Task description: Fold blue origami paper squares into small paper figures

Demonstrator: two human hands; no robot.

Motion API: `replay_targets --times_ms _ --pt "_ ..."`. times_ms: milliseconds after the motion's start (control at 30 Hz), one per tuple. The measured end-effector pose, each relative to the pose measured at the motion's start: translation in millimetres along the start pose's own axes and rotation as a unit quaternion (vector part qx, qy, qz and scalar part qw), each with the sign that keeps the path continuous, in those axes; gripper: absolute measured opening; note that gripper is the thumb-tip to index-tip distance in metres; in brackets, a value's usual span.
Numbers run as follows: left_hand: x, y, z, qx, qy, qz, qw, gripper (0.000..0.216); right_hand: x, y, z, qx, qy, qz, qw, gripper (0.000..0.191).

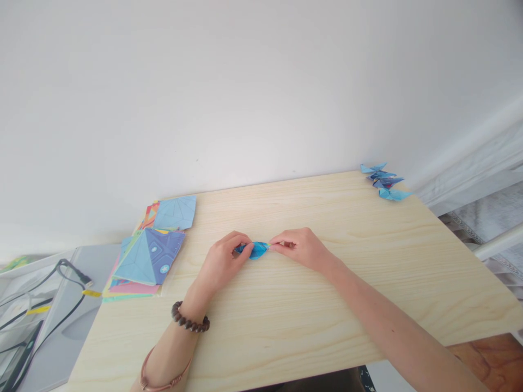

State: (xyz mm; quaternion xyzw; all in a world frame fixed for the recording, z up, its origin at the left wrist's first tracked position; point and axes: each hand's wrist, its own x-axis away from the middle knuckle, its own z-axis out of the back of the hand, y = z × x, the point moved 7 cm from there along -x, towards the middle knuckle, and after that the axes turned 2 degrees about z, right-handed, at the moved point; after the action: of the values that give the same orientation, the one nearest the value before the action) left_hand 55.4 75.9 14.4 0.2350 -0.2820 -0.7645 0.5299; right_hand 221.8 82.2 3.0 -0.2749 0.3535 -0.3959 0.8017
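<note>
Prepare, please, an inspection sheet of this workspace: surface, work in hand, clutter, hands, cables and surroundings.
Surface: wood-grain table.
Work in hand: blue paper, folded, between both hands.
Clutter: paper stack at the table's left side, edges uneven; several folded figures near the far right corner.
Hands: left hand grips the paper's left part; right hand pinches its right tip.
Cables: black cables left of the table.
Surroundings: pale wall behind the table.

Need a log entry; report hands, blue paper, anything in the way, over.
Left hand pinching blue paper at left end. Right hand pinching right tip. Paper folded. Stack off left, out of the way.
</note>
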Motion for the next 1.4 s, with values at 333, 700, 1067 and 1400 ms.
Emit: replay_targets --times_ms 333,700,1067,1400 --pt "-1.9 -19.0 9.9 0.071 -0.027 0.023 0.997 0.043 -2.0 15.2 12.2 -0.034 0.015 -0.080 0.996 0.018" --pt "-0.6 -37.0 12.1 0.115 -0.004 0.061 0.991 0.030 -0.9 25.8 14.7 -0.077 0.046 -0.109 0.990 0.027" --pt "-0.1 -15.7 13.2 0.093 0.009 0.032 0.995 0.034 0.3 39.4 20.3 -0.152 0.113 -0.177 0.966 0.031" --pt "4.8 -28.5 5.5 0.052 -0.003 0.032 0.998 0.038 91.5 88.6 135.7 -0.084 0.250 -0.264 0.928 0.048"
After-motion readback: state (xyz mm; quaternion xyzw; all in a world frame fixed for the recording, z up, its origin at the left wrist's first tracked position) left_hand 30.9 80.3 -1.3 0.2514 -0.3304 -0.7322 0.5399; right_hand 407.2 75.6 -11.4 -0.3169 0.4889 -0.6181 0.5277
